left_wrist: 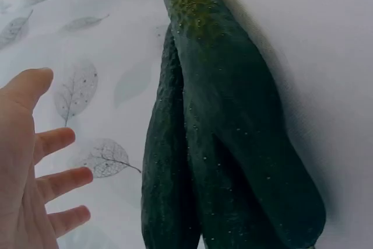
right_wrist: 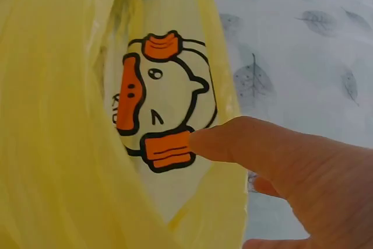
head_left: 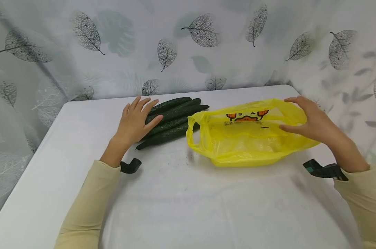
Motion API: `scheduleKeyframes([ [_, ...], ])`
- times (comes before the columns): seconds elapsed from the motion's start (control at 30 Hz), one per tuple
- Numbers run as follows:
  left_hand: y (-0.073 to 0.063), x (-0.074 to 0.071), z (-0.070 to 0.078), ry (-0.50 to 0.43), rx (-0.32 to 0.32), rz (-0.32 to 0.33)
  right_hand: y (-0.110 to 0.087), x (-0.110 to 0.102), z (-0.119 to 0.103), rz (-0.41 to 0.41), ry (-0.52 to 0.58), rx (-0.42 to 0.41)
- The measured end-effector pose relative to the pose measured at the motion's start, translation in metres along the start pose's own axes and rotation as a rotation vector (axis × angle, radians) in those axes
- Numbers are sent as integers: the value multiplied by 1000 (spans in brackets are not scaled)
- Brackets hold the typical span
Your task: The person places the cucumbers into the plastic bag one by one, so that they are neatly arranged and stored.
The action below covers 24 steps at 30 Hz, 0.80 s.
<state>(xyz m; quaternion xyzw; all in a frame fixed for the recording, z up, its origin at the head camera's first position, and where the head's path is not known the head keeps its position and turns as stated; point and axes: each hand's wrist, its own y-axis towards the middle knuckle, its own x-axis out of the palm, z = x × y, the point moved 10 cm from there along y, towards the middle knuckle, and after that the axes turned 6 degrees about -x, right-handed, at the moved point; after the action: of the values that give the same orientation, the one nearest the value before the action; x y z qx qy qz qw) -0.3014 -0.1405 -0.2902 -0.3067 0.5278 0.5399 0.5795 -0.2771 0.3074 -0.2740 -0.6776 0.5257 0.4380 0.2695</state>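
Observation:
My left hand (head_left: 132,125) is held with its fingers spread at the left end of a pile of dark green cucumbers (head_left: 172,119). The left wrist view shows the fingers apart from the cucumbers (left_wrist: 233,126), which lie side by side. To their right lies a yellow plastic bag (head_left: 247,148), its mouth spread wide and a handle loop at its left. A cartoon face with orange patches is printed on the bag (right_wrist: 169,97). At the bag's right end is my right hand (head_left: 315,121), thumb and fingers apart; whether they touch the plastic I cannot tell.
A white-covered table (head_left: 188,207) bears the cucumbers and the bag. Behind it hangs a pale curtain (head_left: 119,69) with a leaf print. A black strap (head_left: 130,166) is on the left wrist, and another strap (head_left: 325,170) on the right.

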Motion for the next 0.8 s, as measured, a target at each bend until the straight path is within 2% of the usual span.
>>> scheduleKeyframes([
  [0.1, 0, 5, 0, -4, 7, -19, -5, -2, 3, -5, -2, -10],
  [0.27, 1, 14, -3, -6, 20, -55, -13, -2, 13, -43, 35, 37],
  [0.53, 1, 25, -11, -29, 11, -103, -17, 1, 28, -47, 68, 80],
  [0.67, -2, 33, -12, -37, 1, -130, -17, 6, 35, -65, 44, 96],
  [0.8, -4, 36, -11, -33, 18, -127, -18, 9, 41, -82, 14, 129],
])
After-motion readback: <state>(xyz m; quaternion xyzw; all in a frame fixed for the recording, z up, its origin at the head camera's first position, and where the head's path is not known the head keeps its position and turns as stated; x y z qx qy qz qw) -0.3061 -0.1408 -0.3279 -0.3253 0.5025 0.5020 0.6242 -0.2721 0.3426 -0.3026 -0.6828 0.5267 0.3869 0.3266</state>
